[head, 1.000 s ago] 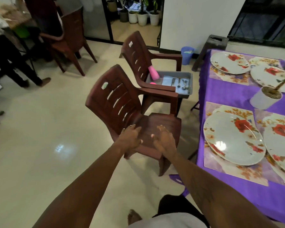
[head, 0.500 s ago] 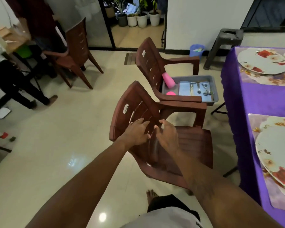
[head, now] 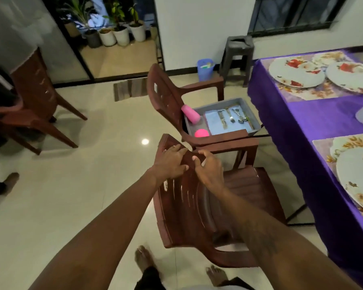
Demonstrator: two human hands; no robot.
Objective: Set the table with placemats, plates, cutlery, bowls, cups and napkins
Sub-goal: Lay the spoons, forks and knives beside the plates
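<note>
Desk (head: pixel 314 122), purple cloth. Two places show, each with a flowered placemat (head: pixel 314 95) down and plates (head: pixel 296 73) on it. There are two plates at the far place and at least one at the near place, cut off by the frame edge. No cutlery, cups, bowls or napkins visible on the desk.

Judgement: placemats and plates are done for the part in view. The other four items are left, so the task is roughly a third along.

Supply: grey tray (head: pixel 253 117) on the seat of the far chair (head: pixel 166 95), near the desk. Contents:
- cutlery (head: pixel 232 117), forks and spoons, count unclear, lying on a blue folded cloth (head: pixel 215 124), probably the napkins
- one pink cup (head: pixel 190 114) on its side against the chair back
- one round pink item (head: pixel 201 133), cup or bowl, cannot tell

Hands: neither carries tableware. Left hand (head: pixel 170 162) lies over the top edge of the near chair (head: pixel 197 206), fingers bent over it. Right hand (head: pixel 210 170) is just beside it, fingers curled onto the same edge. Both hold the chair back.

Judgement: this chair needs moving aside before the tray is in easy reach.

By the wall: blue bin (head: pixel 205 69), grey stool (head: pixel 239 51).
</note>
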